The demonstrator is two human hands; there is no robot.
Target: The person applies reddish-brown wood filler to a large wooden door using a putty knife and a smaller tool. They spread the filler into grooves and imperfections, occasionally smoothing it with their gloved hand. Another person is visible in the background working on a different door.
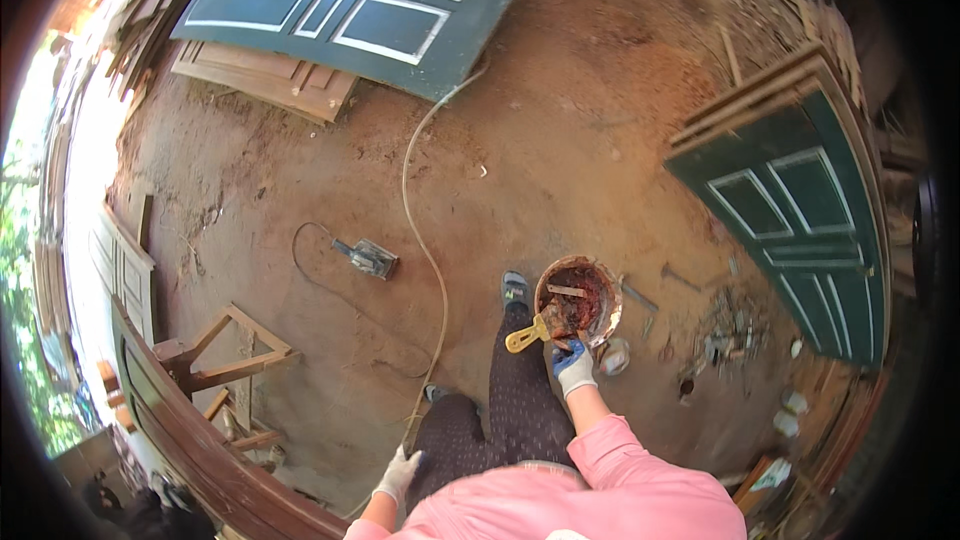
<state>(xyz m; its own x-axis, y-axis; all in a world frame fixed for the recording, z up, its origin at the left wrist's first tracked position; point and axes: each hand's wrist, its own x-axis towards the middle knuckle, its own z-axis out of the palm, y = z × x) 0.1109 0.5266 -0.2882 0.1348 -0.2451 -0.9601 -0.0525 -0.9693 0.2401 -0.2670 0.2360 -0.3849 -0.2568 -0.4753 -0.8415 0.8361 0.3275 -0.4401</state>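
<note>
My right hand (pixel 573 368), in a white glove with blue on the fingers, is closed at the near rim of a round bucket (pixel 612 320). Dark reddish, sticky-looking matter coats the bucket's inside. A putty knife with a yellow handle (pixel 522 337) rests over the bucket's left rim, handle outward. Inside lies a flat, light-coloured strip (pixel 566 291). My left hand (pixel 398 477), in a pale glove, hangs beside my left thigh, fingers loosely extended. A pale hose or cable (pixel 408 180) passes behind that hand; no grip on it shows.
A sander-like power tool (pixel 372 258) lies on the dirt floor with its cord. A blue-green panelled door (pixel 350 5) lies ahead; another green door (pixel 800 210) leans at right. Scattered tools (pixel 735 325) lie right of the bucket. A wooden frame (pixel 235 350) and brown beam (pixel 190 430) stand left.
</note>
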